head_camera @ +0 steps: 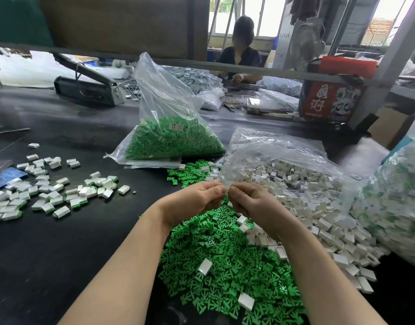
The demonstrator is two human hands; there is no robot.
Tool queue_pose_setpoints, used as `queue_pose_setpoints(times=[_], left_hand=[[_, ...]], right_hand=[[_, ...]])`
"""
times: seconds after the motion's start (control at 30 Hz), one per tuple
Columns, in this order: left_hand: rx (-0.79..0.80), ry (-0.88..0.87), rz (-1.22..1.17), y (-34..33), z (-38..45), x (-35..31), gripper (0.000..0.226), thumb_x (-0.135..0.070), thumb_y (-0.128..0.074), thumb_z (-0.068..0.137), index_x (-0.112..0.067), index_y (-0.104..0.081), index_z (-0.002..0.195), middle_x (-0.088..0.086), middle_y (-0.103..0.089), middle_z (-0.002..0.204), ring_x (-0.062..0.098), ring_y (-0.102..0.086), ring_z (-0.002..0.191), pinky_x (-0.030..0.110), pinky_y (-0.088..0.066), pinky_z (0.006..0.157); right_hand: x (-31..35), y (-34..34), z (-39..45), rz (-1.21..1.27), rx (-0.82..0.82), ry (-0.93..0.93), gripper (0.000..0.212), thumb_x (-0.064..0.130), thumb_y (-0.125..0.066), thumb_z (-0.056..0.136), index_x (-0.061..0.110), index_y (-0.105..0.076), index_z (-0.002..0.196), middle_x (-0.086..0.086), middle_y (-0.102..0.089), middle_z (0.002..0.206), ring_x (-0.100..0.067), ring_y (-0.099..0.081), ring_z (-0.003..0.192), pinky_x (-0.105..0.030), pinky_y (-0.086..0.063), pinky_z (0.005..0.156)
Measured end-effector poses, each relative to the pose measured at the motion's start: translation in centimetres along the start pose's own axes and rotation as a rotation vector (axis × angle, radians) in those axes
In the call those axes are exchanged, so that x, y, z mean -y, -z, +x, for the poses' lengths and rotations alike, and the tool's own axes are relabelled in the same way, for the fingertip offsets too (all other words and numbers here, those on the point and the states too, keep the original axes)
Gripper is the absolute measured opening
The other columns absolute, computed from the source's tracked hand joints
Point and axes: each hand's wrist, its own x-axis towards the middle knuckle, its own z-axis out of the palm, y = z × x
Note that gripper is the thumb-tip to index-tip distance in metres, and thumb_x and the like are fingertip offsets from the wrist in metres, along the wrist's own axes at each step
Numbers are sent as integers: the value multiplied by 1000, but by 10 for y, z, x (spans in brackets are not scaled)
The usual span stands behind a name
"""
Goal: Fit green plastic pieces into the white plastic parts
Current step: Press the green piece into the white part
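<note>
Both hands meet fingertip to fingertip above the table (49,254), the left hand (194,200) and right hand (250,202) curled and pinching something small between them; what it is I cannot tell. Directly beneath the wrists lies a heap of green pieces (225,273). White parts (319,221) spill from an open bag just right of the right hand. Well left of the left hand sit assembled pieces (49,193).
</note>
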Motion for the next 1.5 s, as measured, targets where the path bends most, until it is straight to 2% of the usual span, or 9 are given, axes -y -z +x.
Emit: queue_pose_setpoints(times=[0.5,0.67,0.8,0.9,1.03,1.13,1.3,1.37,1.5], left_hand=[[-3,-2,61,2,1,4,33,-15,-37,106,-20,-50,76,-14,-39,60,-2,-35,51,12,-33,50],[-43,-23,22,5,3,7,32,-31,-39,101,-18,-36,72,-4,-30,64,9,-22,54,25,-16,50],[-56,33,-114,10,3,9,28,-36,-43,89,-20,-34,67,-6,-26,58,10,-17,51,26,-11,47],[-68,118,-205,13,4,10,32,-33,-42,92,-22,-35,63,-8,-23,54,9,-14,48,26,-6,46],[-26,190,-294,17,2,10,34,-29,-39,94,-24,-32,60,-10,-21,50,7,-14,43,22,-8,40],[-1,179,-345,17,2,10,30,-29,-43,85,-25,-32,58,-10,-22,49,8,-14,42,21,-10,37],[-59,109,-579,37,-7,8,31,-27,-44,83,-24,-36,52,-9,-26,43,9,-13,40,22,-7,38],[-92,54,-445,36,-9,8,28,-30,-51,84,-21,-42,58,-7,-30,49,7,-18,41,23,-8,39],[-138,-50,-122,17,-1,5,25,-39,-52,91,-18,-60,78,-6,-53,63,3,-38,47,14,-22,40]], right_hand=[[3,1,-3,-24,24,-18,28,12,-44,104,0,-50,79,3,-36,60,-5,-32,53,-16,-29,52],[3,-4,1,31,-9,1,31,17,-43,104,13,-50,74,8,-38,58,-7,-32,53,-21,-28,53],[4,-8,4,-407,-90,130,31,32,-42,104,20,-52,77,9,-49,60,-3,-39,51,-27,-34,54],[7,-9,3,-716,-93,237,24,44,-40,102,27,-44,84,10,-49,64,-2,-43,54,-33,-38,55],[5,-10,4,-877,-177,450,27,37,-40,104,18,-46,86,9,-48,64,-11,-43,51,-32,-38,49],[0,-7,4,-844,-222,510,31,32,-45,104,11,-52,82,8,-48,61,-7,-39,47,-30,-39,45],[-2,18,2,-732,-466,555,39,30,-40,102,6,-58,78,1,-55,57,-15,-53,43,-35,-51,42],[0,19,3,-504,-511,429,37,35,-42,101,14,-55,73,7,-53,56,-8,-49,44,-30,-46,43],[6,1,9,-63,-345,160,45,41,-42,100,18,-53,62,9,-49,50,-4,-40,44,-19,-35,46]])
